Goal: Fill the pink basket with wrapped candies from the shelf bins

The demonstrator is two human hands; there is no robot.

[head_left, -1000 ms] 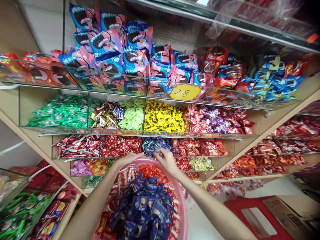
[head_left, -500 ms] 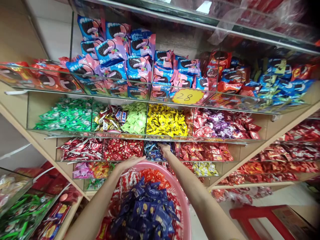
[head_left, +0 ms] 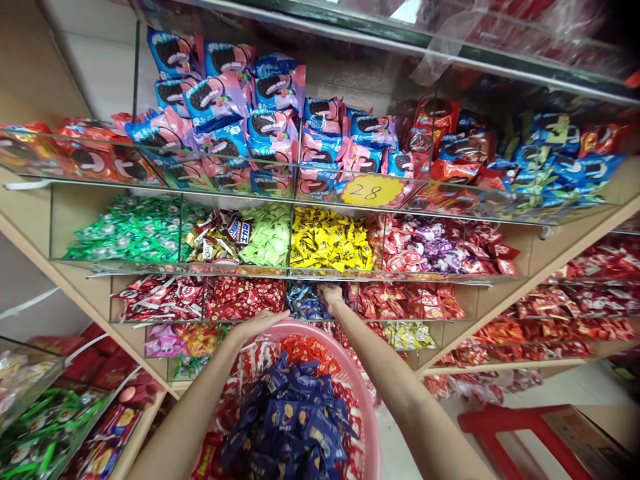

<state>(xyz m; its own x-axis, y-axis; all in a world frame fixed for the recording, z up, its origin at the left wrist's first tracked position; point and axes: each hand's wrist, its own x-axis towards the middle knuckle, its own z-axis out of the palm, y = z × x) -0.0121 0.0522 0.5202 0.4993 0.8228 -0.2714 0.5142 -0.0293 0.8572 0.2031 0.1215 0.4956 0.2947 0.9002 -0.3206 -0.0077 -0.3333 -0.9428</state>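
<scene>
A pink round basket (head_left: pixel 369 400) full of wrapped sweets is in the lower middle, with dark blue packets (head_left: pixel 295 420) heaped over red and white ones. My left hand (head_left: pixel 261 324) lies along the basket's far left rim, its fingers stretched out. Beyond the rim, my right hand (head_left: pixel 331 297) reaches into a shelf compartment of dark blue wrapped sweets (head_left: pixel 306 301). Its fingertips are among the sweets, and I cannot make out what they hold.
Glass-fronted shelves (head_left: pixel 320 272) hold green, yellow, red and purple sweets, with biscuit packets (head_left: pixel 220 100) above. A yellow tag (head_left: pixel 374 191) reads 28. At the lower right stands a red stool (head_left: pixel 515 420); green sweets (head_left: pixel 50 420) fill a bin at the lower left.
The shelf view has shifted slightly left. My right hand remains at the dark blue sweets, and my left hand stays on the basket's rim.
</scene>
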